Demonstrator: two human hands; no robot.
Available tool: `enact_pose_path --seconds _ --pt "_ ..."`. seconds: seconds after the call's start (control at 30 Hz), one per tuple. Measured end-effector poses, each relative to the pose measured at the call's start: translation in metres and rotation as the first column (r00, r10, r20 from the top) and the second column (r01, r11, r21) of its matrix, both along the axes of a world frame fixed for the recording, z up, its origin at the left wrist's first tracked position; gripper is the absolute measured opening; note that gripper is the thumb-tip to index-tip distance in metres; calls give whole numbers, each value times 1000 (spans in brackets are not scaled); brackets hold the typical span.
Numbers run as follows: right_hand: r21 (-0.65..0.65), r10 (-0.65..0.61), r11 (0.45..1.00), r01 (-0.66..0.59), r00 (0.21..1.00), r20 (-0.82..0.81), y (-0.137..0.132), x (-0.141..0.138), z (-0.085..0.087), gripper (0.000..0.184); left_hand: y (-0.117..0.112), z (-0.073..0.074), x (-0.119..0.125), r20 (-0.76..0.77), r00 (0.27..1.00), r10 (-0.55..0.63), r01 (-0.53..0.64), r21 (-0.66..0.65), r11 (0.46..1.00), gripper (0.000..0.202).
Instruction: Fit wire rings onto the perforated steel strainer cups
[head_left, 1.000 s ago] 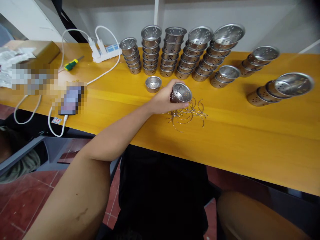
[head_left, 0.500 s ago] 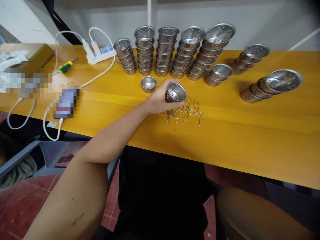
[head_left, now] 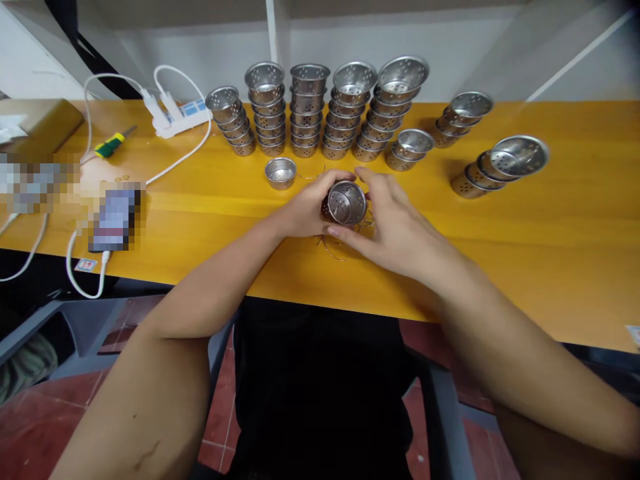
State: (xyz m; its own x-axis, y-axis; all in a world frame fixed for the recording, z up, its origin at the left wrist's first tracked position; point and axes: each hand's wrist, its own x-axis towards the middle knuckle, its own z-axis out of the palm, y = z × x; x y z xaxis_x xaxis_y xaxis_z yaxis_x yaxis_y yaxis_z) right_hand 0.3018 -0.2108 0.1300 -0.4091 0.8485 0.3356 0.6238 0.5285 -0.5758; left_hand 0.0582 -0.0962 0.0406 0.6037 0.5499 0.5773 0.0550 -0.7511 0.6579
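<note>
My left hand (head_left: 306,205) is wrapped round the left side of a perforated metal cup (head_left: 346,203), whose open top faces me. From the other side, my right hand (head_left: 395,223) curves about the same cup, thumb across its front and fingertips at its back rim. A gap shows between that palm and the cup. Thin curved metal wires (head_left: 334,252) lie on the table under the hands, mostly hidden by them. Left of the hands stands a single shallow perforated cup (head_left: 281,173).
Several tall stacks of perforated cups (head_left: 306,110) line the back of the wooden table (head_left: 500,267). Shorter leaning stacks (head_left: 493,167) stand to the right. At left are a power strip (head_left: 183,119) with white cables, a green-yellow screwdriver (head_left: 111,145), a phone (head_left: 115,217) and a cardboard box (head_left: 47,127).
My right hand has come in from the lower right and now reaches round the cup in my left hand. The view has shifted, so the stacks appear farther left.
</note>
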Motion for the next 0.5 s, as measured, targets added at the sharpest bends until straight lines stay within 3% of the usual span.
enact_pose_path --seconds 0.1,0.23,0.3,0.43,0.5 --pt "7 27 1000 -27 1000 2 21 -5 -13 85 0 -6 4 38 998 -41 42 -33 999 111" --pt "61 3 998 -4 1000 16 45 9 -6 75 2 -9 3 -50 998 48 -50 -48 998 120" --pt "43 -89 996 84 988 130 59 26 6 73 5 -10 -2 -95 988 124 -128 -39 991 122" --pt "-71 -286 937 342 866 410 78 62 32 76 16 -16 -9 -65 973 222 -224 -29 974 113" --pt "-114 -325 910 398 856 402 81 73 41 74 22 -16 -11 -36 960 277 -278 -10 961 104"
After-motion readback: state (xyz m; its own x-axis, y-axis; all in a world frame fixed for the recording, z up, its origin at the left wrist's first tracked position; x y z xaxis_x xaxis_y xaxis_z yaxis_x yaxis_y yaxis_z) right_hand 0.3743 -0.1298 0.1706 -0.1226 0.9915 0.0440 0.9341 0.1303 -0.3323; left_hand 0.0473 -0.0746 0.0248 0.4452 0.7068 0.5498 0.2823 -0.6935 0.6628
